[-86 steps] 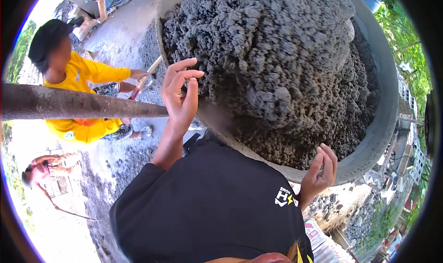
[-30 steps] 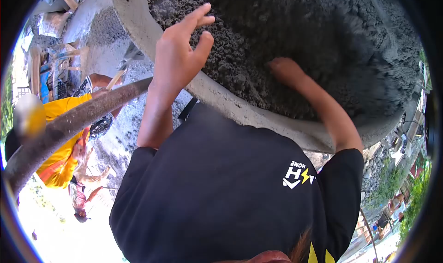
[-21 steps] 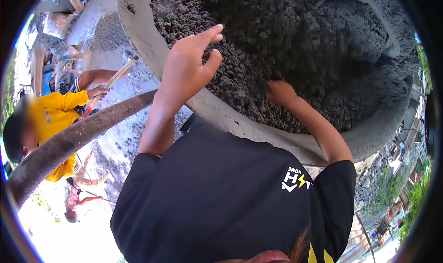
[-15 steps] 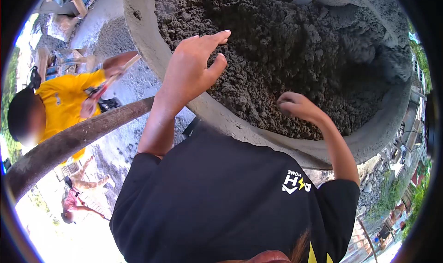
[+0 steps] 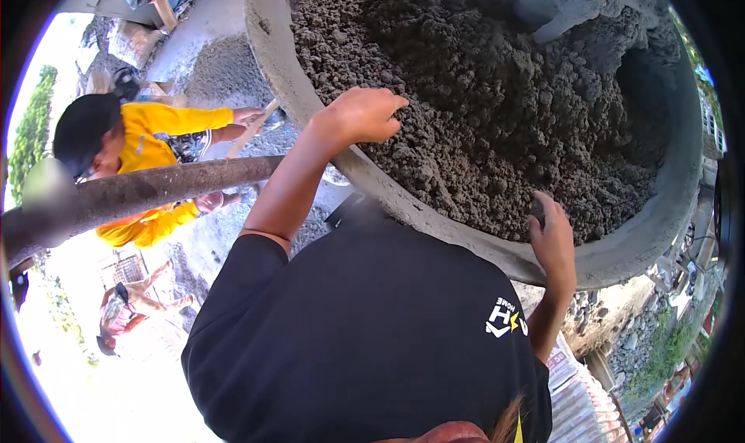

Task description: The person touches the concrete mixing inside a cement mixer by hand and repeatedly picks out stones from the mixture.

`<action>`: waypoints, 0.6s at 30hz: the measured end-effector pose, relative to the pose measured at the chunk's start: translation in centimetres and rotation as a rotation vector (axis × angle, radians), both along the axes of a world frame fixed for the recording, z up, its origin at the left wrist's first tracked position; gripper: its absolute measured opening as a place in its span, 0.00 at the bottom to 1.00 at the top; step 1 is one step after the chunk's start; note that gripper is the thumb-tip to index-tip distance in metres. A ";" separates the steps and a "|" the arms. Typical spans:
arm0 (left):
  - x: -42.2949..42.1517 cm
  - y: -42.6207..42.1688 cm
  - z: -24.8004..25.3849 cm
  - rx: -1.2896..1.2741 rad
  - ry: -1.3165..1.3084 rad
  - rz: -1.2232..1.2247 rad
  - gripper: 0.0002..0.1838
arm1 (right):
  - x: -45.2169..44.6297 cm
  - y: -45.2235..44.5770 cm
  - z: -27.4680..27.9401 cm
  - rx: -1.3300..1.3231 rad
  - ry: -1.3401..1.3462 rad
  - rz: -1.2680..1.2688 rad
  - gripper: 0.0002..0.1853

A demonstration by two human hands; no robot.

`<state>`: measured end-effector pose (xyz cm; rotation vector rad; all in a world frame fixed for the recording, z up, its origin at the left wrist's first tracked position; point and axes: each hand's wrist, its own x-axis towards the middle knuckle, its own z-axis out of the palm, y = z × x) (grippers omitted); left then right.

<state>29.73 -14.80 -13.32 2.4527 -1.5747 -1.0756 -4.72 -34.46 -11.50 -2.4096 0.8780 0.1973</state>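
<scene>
A wide round mixer drum with a cement-caked rim holds grey, crumbly wet concrete mix. My left hand is over the near left part of the rim, its fingers partly bent, a gap between the fingertips, and nothing visible in them. At the near right rim, my right hand has its thumb and fingers bent around a small dark lump, whose kind is unclear. A caked mixing blade juts from the far side of the drum.
A thick metal bar runs from the drum's left side. Beyond it, a person in a yellow shirt holds a wooden handle. Another person is farther off. Corrugated sheeting lies at lower right.
My left hand has moved down and right, its fingers bending more. The right hand has drawn back to the rim with the dark lump. The blade has shifted; the yellow-shirted person has changed posture.
</scene>
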 end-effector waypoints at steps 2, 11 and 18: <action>0.0 -0.1 -0.9 0.038 0.019 -0.060 0.28 | -0.7 -0.3 -0.9 0.034 0.004 0.032 0.22; -0.2 -0.1 -2.3 0.070 0.096 -0.062 0.28 | -2.0 -1.4 -1.7 0.048 0.213 -0.016 0.22; 0.6 -0.1 -2.9 0.024 0.098 0.095 0.25 | -0.9 -1.0 -0.7 0.163 0.243 -0.011 0.23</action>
